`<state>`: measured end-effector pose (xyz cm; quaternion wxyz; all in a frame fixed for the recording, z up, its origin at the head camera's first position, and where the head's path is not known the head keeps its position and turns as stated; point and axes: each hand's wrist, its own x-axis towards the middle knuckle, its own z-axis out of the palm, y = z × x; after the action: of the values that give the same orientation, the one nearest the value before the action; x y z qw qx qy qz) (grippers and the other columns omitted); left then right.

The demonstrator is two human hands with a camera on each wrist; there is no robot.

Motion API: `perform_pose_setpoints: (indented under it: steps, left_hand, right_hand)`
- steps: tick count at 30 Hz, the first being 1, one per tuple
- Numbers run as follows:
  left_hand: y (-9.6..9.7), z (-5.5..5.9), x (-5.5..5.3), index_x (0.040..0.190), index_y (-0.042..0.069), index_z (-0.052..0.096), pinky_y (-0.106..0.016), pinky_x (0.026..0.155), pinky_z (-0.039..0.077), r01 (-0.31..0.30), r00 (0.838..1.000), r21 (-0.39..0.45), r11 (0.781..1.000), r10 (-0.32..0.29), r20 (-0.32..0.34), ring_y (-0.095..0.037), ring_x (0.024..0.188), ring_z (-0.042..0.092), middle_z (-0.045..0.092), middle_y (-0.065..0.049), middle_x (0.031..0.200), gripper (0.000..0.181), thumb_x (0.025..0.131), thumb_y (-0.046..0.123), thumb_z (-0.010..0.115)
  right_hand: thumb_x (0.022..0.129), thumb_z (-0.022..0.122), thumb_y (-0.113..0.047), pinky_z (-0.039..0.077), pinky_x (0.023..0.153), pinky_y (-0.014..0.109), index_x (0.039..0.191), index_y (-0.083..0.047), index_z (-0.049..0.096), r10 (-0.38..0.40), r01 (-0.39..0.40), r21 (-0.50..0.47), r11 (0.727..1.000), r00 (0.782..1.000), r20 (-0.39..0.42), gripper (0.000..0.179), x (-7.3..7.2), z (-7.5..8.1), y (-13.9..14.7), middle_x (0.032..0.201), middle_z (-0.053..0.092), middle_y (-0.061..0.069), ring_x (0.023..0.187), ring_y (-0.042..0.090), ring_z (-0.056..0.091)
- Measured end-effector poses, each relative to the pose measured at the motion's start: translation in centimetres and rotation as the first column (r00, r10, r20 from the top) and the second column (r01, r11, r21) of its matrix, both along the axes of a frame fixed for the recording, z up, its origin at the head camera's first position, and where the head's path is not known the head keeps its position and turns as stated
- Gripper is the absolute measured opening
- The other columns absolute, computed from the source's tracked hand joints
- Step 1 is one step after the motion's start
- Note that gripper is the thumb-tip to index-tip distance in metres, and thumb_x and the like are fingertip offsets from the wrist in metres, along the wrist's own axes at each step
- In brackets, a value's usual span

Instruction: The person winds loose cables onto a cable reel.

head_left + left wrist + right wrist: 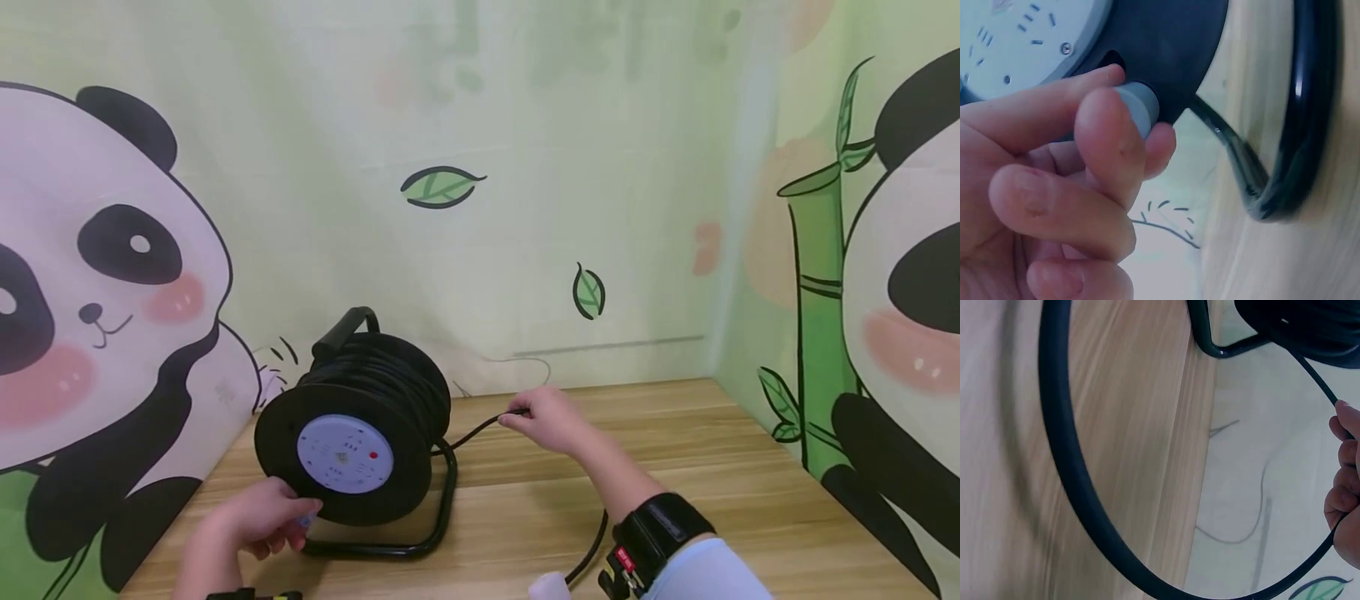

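A black cable reel (345,450) stands on the wooden table, left of centre, its round light face dotted with socket slots and one red button. My left hand (262,517) is at the lower edge of that face. In the left wrist view its fingers pinch a pale grey-blue knob (1145,106) on the reel's rim, partly hidden by the fingertips. My right hand (551,421) grips the black cable (480,429), which runs from the reel's right side into the fingers. From this hand the cable hangs in a loop, seen large in the right wrist view.
The reel's tubular black stand (405,550) rests on the table (675,467). A white cable end piece (550,587) lies at the front edge of view. A panda-printed cloth (525,208) rises behind the table and at both sides.
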<state>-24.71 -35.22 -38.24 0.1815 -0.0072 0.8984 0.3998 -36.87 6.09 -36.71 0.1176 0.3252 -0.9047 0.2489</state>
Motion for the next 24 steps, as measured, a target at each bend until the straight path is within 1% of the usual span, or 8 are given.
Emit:
perform_pose_setpoints:
  steps: [4, 6, 10, 13, 18, 22, 24]
  left_hand:
    - [-0.6, 0.5, 0.5, 0.070, 0.001, 0.064, -0.023, 0.041, 0.033, -0.022, 0.998, -0.015, 1.000, 0.021, -0.058, -0.012, 0.044, 0.042, 0.061, -0.005, 0.059, 0.040, 0.095, 0.031, 0.056]
    - [-0.8, 0.6, 0.8, 0.070, 0.002, 0.063, -0.023, 0.041, 0.034, -0.039, 0.996, -0.021, 0.999, 0.037, -0.085, -0.011, 0.044, 0.042, 0.061, -0.005, 0.059, 0.039, 0.095, 0.030, 0.056]
    - [-1.3, 0.9, 0.9, 0.072, 0.002, 0.062, -0.023, 0.042, 0.036, -0.071, 0.991, -0.006, 0.997, 0.070, -0.116, -0.011, 0.045, 0.044, 0.062, -0.006, 0.062, 0.035, 0.096, 0.028, 0.056]
    - [-1.6, 1.1, 0.9, 0.072, 0.002, 0.061, -0.024, 0.042, 0.038, -0.108, 0.983, -0.008, 0.994, 0.105, -0.149, -0.012, 0.045, 0.046, 0.063, -0.006, 0.062, 0.035, 0.095, 0.027, 0.056]
    - [-2.0, 1.4, 1.0, 0.070, 0.001, 0.062, -0.029, 0.044, 0.046, -0.181, 0.961, 0.008, 0.983, 0.178, -0.211, -0.015, 0.045, 0.051, 0.062, -0.007, 0.060, 0.038, 0.094, 0.030, 0.059]
    - [-2.3, 2.0, 1.1, 0.071, 0.000, 0.065, -0.032, 0.049, 0.050, -0.236, 0.937, 0.016, 0.972, 0.232, -0.259, -0.019, 0.049, 0.053, 0.061, -0.007, 0.060, 0.040, 0.093, 0.034, 0.061]
    - [-2.3, 2.4, 1.1, 0.071, 0.001, 0.065, -0.032, 0.051, 0.050, -0.272, 0.922, 0.019, 0.962, 0.266, -0.282, -0.019, 0.051, 0.054, 0.061, -0.007, 0.060, 0.041, 0.091, 0.037, 0.062]
  right_hand:
    - [0.094, 0.062, -0.031, 0.047, 0.059, 0.029, 0.087, -0.022, 0.069, 0.041, -0.040, -0.037, 0.999, 0.998, 0.041, 0.014, 0.3, -0.2, -1.1, 0.071, 0.060, -0.013, 0.061, 0.005, 0.052]
    - [0.094, 0.062, -0.029, 0.047, 0.058, 0.030, 0.086, -0.021, 0.069, 0.064, -0.062, -0.054, 0.997, 0.997, 0.046, 0.013, 0.3, -0.3, -1.6, 0.069, 0.059, -0.012, 0.059, 0.007, 0.051]
    - [0.095, 0.060, -0.028, 0.046, 0.058, 0.029, 0.086, -0.021, 0.068, 0.077, -0.074, -0.050, 0.996, 0.996, 0.051, 0.014, 0.4, -0.7, -2.4, 0.071, 0.060, -0.010, 0.059, 0.007, 0.050]
    - [0.096, 0.059, -0.027, 0.047, 0.059, 0.029, 0.087, -0.020, 0.068, 0.089, -0.086, -0.043, 0.995, 0.994, 0.064, 0.014, 0.5, -0.9, -3.1, 0.072, 0.060, -0.010, 0.061, 0.006, 0.052]
    - [0.097, 0.058, -0.023, 0.045, 0.056, 0.026, 0.083, -0.018, 0.064, 0.135, -0.134, -0.027, 0.991, 0.986, 0.092, 0.016, 1.0, -1.0, -4.2, 0.065, 0.055, -0.009, 0.057, 0.006, 0.048]
    - [0.097, 0.056, -0.021, 0.044, 0.056, 0.025, 0.084, -0.016, 0.065, 0.175, -0.173, -0.020, 0.985, 0.980, 0.094, 0.016, 1.4, -0.7, -5.1, 0.066, 0.054, -0.008, 0.058, 0.006, 0.048]
    - [0.097, 0.056, -0.020, 0.044, 0.057, 0.026, 0.086, -0.014, 0.066, 0.185, -0.185, -0.016, 0.983, 0.979, 0.090, 0.016, 1.5, -0.7, -5.5, 0.067, 0.056, -0.008, 0.059, 0.007, 0.049]
